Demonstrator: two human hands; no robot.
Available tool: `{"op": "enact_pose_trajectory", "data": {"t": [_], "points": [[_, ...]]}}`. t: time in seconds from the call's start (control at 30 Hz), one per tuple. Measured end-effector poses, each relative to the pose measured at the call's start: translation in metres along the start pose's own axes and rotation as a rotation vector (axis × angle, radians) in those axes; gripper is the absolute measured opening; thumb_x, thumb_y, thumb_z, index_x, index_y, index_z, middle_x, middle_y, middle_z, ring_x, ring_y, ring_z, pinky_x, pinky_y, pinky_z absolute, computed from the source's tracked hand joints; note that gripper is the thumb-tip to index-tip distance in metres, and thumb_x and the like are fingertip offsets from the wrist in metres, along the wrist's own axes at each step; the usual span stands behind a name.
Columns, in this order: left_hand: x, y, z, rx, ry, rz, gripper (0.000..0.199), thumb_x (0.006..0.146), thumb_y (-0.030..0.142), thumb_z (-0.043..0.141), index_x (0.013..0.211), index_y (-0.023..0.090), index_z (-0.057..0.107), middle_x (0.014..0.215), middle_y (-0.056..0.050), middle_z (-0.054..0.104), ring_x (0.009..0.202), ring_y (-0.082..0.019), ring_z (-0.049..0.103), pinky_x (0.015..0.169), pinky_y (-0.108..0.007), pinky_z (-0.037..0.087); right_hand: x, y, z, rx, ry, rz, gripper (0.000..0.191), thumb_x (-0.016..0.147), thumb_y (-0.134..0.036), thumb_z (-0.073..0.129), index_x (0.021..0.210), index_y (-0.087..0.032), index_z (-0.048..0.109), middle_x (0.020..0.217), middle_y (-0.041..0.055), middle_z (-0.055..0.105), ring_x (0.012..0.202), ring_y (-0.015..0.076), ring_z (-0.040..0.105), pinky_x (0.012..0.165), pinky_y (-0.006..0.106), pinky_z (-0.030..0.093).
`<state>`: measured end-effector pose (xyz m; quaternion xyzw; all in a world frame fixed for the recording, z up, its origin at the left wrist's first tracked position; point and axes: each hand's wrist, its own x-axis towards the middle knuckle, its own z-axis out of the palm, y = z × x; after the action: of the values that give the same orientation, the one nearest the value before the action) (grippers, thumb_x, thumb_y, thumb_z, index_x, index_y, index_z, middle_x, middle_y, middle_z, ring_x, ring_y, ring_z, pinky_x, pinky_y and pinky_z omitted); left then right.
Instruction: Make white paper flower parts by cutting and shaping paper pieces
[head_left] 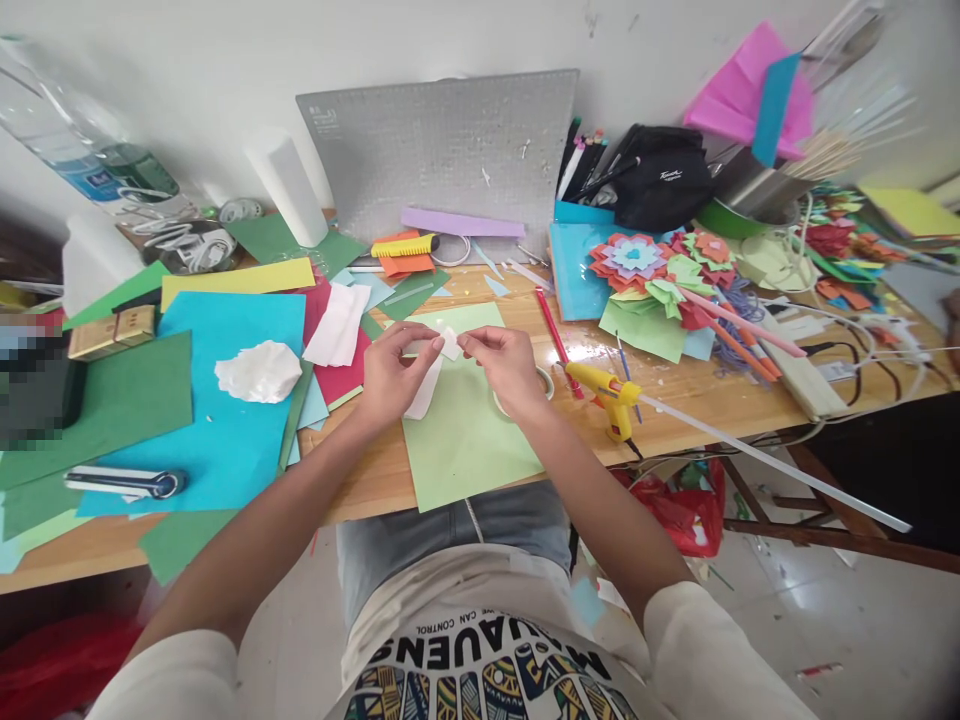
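Apparently busy with fine fingertip work; pinching a small white piece [449, 345] above the far part of the light green sheet [469, 455]; gripping it from the left between thumb and forefinger of the left hand [401, 368], from the right in a like pinch of the right hand [507, 368]; impossible to tell, at this size, whether folding, parting or smoothing; probably calling for a steady hold on one side and a slight turn or press from the other, with little force, judging by how thin and light it looks; reaching forward with both forearms, from either side of the near edge of the sheet, slanting inward to meet over it; holding the fingertips of both hands nearly together, backs of the hands turned up and outward; passing with the right wrist over a tape roll [547, 384] at the right edge of the sheet, with no telling whether touching; leaving a white strip [425, 390] partly in view below the left hand, at the left side of the sheet; having near, right of the sheet, a yellow glue gun [602, 383] and a red pen [557, 338]
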<state>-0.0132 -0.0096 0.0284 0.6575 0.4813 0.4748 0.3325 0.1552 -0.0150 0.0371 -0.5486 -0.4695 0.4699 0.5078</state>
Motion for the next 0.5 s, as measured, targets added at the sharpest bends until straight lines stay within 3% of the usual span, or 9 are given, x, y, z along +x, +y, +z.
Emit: {"op": "enact_pose_trajectory", "data": {"t": [0.17,0.27,0.37,0.5], "points": [[-0.001,-0.007,0.001,-0.047,-0.008,-0.043,0.028,0.087,0.046,0.065,0.088,0.019,0.072,0.1,-0.007,0.07,0.09,-0.02,0.066,0.067,-0.028,0.058,-0.004,0.002,0.004,0.036,-0.016,-0.003,0.021,0.072,-0.04,0.073,0.073,-0.019,0.072,0.07,0.0,0.068,0.072,0.0151,0.063,0.071,0.027,0.047],[0.0,-0.01,0.002,-0.046,-0.011,-0.06,0.027,0.087,0.046,0.064,0.087,0.019,0.07,0.098,-0.007,0.07,0.09,-0.02,0.065,0.068,-0.029,0.058,-0.004,0.003,0.003,0.204,-0.035,0.159,0.024,0.07,-0.042,0.074,0.076,-0.019,0.07,0.074,0.0013,0.07,0.07,0.0145,0.066,0.069,0.026,0.049],[0.0,-0.009,0.001,-0.043,-0.016,-0.061,0.027,0.087,0.045,0.063,0.087,0.019,0.069,0.098,-0.007,0.069,0.09,-0.02,0.065,0.07,-0.03,0.058,-0.005,-0.001,0.002,0.347,-0.065,0.3,0.039,0.075,-0.056,0.068,0.085,-0.019,0.068,0.078,0.0046,0.072,0.066,0.0148,0.068,0.064,0.026,0.051],[-0.001,-0.006,0.001,-0.03,-0.026,-0.051,0.026,0.087,0.045,0.062,0.086,0.02,0.068,0.097,-0.007,0.069,0.089,-0.02,0.064,0.07,-0.029,0.058,-0.01,-0.009,0.002,0.266,-0.108,0.238,0.051,0.074,-0.067,0.068,0.093,-0.02,0.069,0.086,0.0059,0.072,0.066,0.0153,0.069,0.058,0.025,0.051]]}}
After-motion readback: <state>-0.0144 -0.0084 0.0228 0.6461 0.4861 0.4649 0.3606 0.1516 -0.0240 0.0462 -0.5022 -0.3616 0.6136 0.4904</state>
